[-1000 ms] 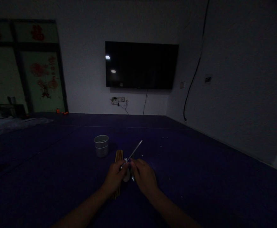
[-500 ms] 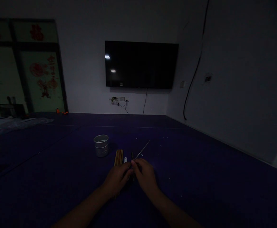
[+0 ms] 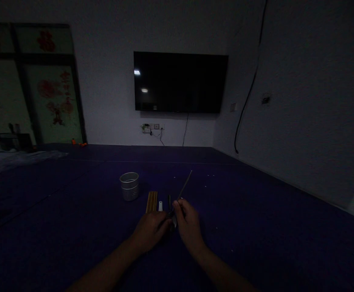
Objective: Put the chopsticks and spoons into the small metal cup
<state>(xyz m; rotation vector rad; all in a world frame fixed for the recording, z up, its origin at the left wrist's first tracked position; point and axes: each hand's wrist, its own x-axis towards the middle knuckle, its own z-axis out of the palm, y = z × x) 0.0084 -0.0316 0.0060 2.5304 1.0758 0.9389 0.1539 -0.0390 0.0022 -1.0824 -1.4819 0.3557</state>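
Your two hands met low in the middle of the dim view, over a dark purple cloth surface [image 3: 256, 227]. Your right hand [image 3: 189, 225] was pinched shut around the near end of one thin, silvery metal utensil handle [image 3: 184, 187], which slanted up and away from your fingers toward one o'clock, its far tip lifted clear of the cloth. Your left hand [image 3: 150, 232] lay curled just beside it, fingertips touching the same cluster of cutlery near a pale rounded piece [image 3: 173, 221] between the hands. Whether the left hand truly gripped anything, I cannot tell in this light.

Around your hands, counted:
- One small, round, silvery metal cup [image 3: 129, 186] stood upright at eleven o'clock from your hands, apart from everything else and with open cloth around it.
- One flat bundle of brown wooden chopsticks [image 3: 152, 201] lay at twelve o'clock from your left hand, its near end hidden under that hand. The single sticks were too dim to count.
- One short white handle tip [image 3: 160, 205] and one thin dark stick [image 3: 169, 200] lay just right of the bundle, between it and the slanted utensil.

Nothing stood between the cup and your hands.

Farther off at twelve o'clock, one black flat television screen [image 3: 180, 82] hung on the white wall, with one black cable [image 3: 250, 87] running down the wall at two o'clock. At ten o'clock stood a dark-framed glass door with red paper cuttings [image 3: 54, 95].
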